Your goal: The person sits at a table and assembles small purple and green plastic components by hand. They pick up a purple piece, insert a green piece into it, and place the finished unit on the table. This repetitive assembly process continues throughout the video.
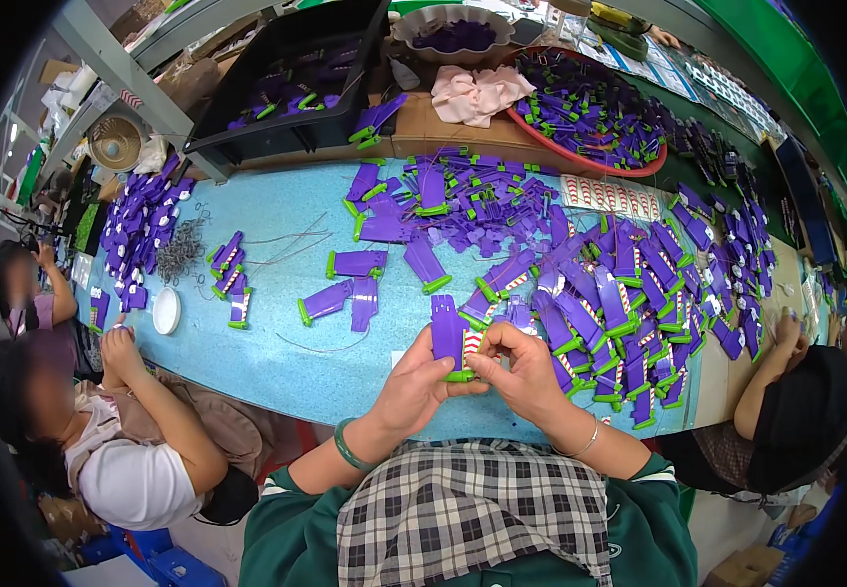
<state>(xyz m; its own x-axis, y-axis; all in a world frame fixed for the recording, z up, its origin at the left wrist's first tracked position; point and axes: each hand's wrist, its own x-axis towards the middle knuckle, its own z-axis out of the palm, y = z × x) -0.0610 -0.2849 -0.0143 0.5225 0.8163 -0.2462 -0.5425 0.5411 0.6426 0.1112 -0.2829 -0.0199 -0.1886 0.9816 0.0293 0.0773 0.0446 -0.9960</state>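
In front of my chest, my left hand (412, 393) is closed on a purple plastic wing-shaped part (446, 331) with a green end. My right hand (523, 376) pinches a red-and-white striped sticker (472, 341) at the part's right side. Whether the sticker lies fully flat on it I cannot tell. Just to the right is a heap of similar parts (604, 323), many with striped edges. A few plain purple parts (357, 263) lie loose ahead and to the left. Farther off, a strip of striped stickers (609, 197) lies beside a pile of purple and green pieces (482, 201).
A black crate (291, 132), a red basin (590, 161) of purple parts and a pink cloth (472, 95) stand along the back. On the left are a white bowl (166, 310) and grey wire bits (181, 249). Co-workers sit at left (140, 460) and right (805, 421).
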